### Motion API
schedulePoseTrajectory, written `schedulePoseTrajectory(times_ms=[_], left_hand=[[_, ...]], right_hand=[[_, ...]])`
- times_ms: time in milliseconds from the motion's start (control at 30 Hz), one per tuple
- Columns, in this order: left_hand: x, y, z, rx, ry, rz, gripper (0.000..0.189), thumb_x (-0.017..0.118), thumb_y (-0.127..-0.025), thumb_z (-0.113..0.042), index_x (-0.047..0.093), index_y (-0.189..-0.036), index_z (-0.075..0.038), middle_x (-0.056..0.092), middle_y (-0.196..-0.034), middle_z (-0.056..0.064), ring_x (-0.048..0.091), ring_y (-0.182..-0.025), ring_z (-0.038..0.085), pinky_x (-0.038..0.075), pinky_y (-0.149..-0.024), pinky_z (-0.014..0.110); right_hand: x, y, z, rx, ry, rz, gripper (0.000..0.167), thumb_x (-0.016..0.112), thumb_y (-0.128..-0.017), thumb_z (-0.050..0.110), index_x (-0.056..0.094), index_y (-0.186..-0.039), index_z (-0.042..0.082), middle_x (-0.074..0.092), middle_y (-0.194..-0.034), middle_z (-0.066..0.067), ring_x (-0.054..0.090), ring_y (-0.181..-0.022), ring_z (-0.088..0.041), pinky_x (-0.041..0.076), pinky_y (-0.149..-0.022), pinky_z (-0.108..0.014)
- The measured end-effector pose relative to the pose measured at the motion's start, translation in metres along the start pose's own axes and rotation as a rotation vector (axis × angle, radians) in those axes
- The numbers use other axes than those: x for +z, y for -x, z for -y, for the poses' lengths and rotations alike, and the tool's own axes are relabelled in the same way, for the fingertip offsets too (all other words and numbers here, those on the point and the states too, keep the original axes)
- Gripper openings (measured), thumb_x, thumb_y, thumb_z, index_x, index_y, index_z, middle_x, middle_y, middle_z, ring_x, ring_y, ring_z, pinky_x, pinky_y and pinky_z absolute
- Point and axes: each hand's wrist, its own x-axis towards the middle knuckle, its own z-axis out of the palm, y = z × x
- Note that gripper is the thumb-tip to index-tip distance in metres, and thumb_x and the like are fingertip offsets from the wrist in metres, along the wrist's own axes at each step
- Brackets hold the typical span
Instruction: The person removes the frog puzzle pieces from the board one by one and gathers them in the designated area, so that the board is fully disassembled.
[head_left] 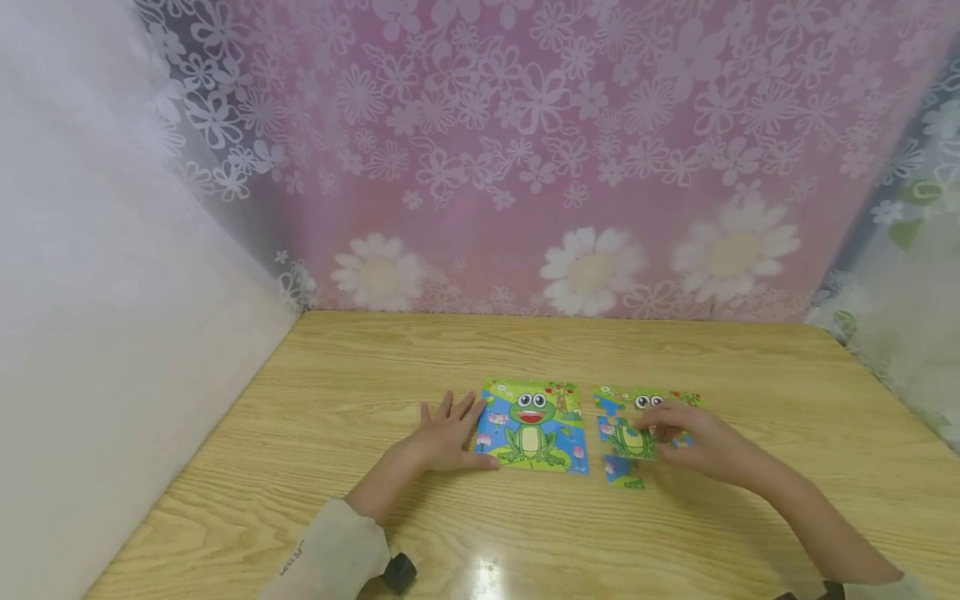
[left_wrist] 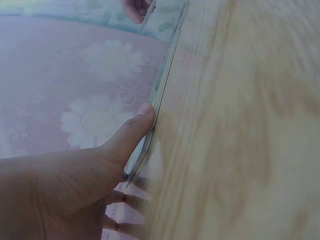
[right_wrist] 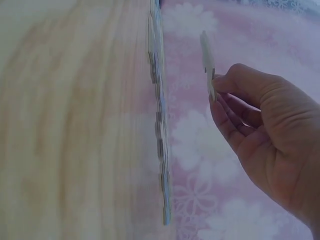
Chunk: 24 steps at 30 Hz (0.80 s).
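A square frog picture (head_left: 531, 427) lies flat on the table, whole. My left hand (head_left: 444, 440) rests at its left edge with the fingers spread, the thumb (left_wrist: 131, 131) touching the edge in the left wrist view. To the right lies a partly assembled frog jigsaw (head_left: 609, 404) with gaps between its parts. Above it my right hand (head_left: 701, 442) pinches a jigsaw piece (right_wrist: 208, 59) between thumb and fingers. That piece shows the frog's belly in the head view and is held clear of the table. The hand covers some of the jigsaw's right side.
Both puzzles lie on a wood-grain table (head_left: 360, 358). A pink flowered sheet (head_left: 480, 250) hangs behind its far edge. A white sheet (head_left: 135, 292) closes off the left, and a pale flowered sheet (head_left: 900, 333) the right.
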Motion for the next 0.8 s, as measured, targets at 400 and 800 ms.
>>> schedulePoseTrajectory(times_ms=[400, 800], left_hand=[[-0.001, 0.001, 0.001, 0.01, 0.024, -0.007, 0.098, 0.052, -0.078, -0.068, 0.013, -0.149, -0.012, 0.007, -0.152, 0.012, -0.003, -0.134, 0.04, -0.001, -0.095, 0.067], [-0.002, 0.002, -0.002, 0.014, 0.028, -0.014, 0.096, 0.055, -0.08, -0.064, 0.016, -0.148, -0.009, 0.01, -0.151, 0.015, -0.001, -0.134, 0.043, 0.001, -0.094, 0.069]], right_hand=[[-0.006, 0.031, -0.017, 0.016, -0.042, 0.002, 0.034, 0.068, -0.077, -0.007, 0.061, -0.109, 0.002, 0.059, -0.096, 0.001, 0.053, -0.076, -0.004, 0.048, -0.061, -0.025], [-0.004, 0.049, -0.027, 0.022, -0.101, 0.018, 0.036, 0.067, -0.076, -0.011, 0.062, -0.108, 0.004, 0.058, -0.099, -0.005, 0.054, -0.076, -0.008, 0.047, -0.061, -0.024]])
